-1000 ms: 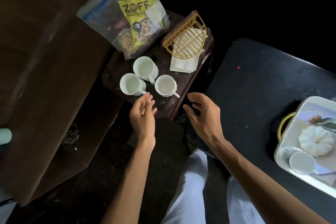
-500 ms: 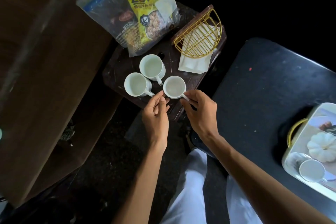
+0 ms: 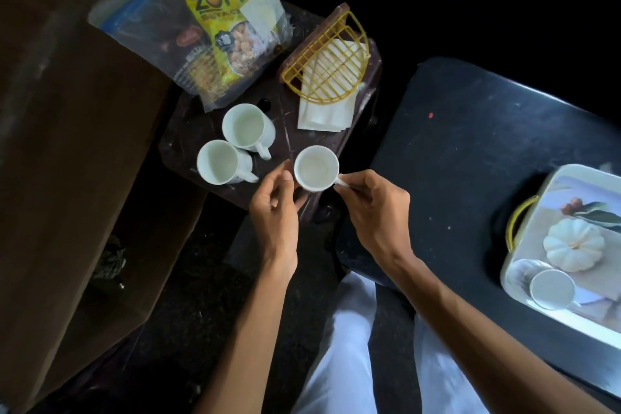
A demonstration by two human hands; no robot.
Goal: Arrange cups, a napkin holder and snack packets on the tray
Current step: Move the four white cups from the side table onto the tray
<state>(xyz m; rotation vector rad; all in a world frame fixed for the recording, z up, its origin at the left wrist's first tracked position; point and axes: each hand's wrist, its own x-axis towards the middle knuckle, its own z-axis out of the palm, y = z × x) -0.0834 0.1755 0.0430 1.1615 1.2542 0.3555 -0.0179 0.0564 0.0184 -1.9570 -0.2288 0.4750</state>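
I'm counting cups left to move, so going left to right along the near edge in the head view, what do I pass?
Leftmost cup → left hand → held cup, pinched at its handle → right hand → far-right cup on the tray.

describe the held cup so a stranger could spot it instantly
Find the small dark table at top centre, carrying three white cups. The held cup is nearest its right front edge, below the yellow napkin holder. Unlike the pair to its left, it is alone, its handle pinched by the right hand.
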